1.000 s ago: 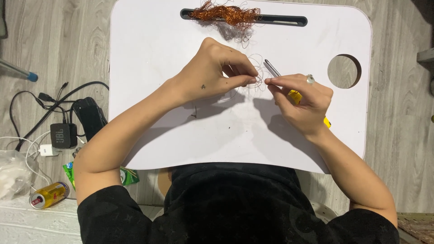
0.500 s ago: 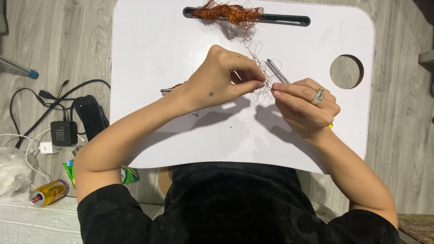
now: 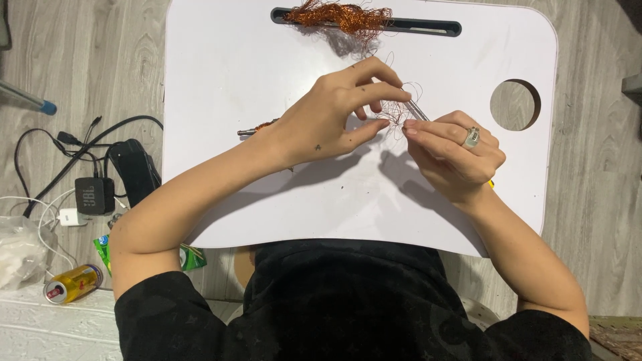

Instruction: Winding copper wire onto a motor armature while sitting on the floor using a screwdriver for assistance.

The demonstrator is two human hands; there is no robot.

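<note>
Grey wood-look flooring (image 3: 80, 60) lies under a small white tabletop (image 3: 254, 73) with rounded corners, a round hole (image 3: 515, 105) near its right edge and a long dark slot (image 3: 428, 28) along its far side. A tangled clump of copper wire (image 3: 341, 15) sits in that slot.

Over the middle of the tabletop the person's two hands meet. The left hand (image 3: 328, 124) has thumb and fingers pinched on a small loose tangle of thin copper strands (image 3: 396, 110), which hangs just above the white surface between both hands. The right hand (image 3: 455, 157), wearing a ring, is clenched around a slim tool (image 3: 416, 111) whose metal tip points up and left into the tangle; a bit of yellow handle shows at the far side of that hand. The fingertips of the two hands nearly touch at the strands.

Just left of the left wrist a short piece of cable (image 3: 257, 128) with a bare copper end lies on the tabletop.

On the floor to the left are black cords (image 3: 73, 144), a black charger block (image 3: 93, 195), a white plug (image 3: 70, 216), a yellow can (image 3: 73, 283) on its side and a green packet (image 3: 190, 257).
</note>
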